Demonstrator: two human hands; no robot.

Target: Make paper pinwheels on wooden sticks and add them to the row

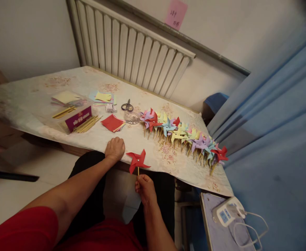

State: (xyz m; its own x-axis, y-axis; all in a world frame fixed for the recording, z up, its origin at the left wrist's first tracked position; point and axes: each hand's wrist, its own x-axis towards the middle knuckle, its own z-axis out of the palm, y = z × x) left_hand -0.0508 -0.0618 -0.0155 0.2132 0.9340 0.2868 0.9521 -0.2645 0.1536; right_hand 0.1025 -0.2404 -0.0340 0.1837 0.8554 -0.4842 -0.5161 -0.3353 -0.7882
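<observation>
A red paper pinwheel on a thin wooden stick stands upright over the table's front edge. My right hand pinches the lower part of its stick between thumb and fingers. My left hand rests at the table edge to the left of the pinwheel, fingers curled in and nothing visible in them. Beyond that hand lies a stack of red paper squares. A clear container of small metallic pieces sits beside the stack. To the right, finished pinwheels in several colours lie in a long row.
Wooden sticks lie by a purple box on the left. Further back are coloured paper sheets, small boxes and scissors. A radiator borders the table. A power strip with cables sits lower right near a blue curtain.
</observation>
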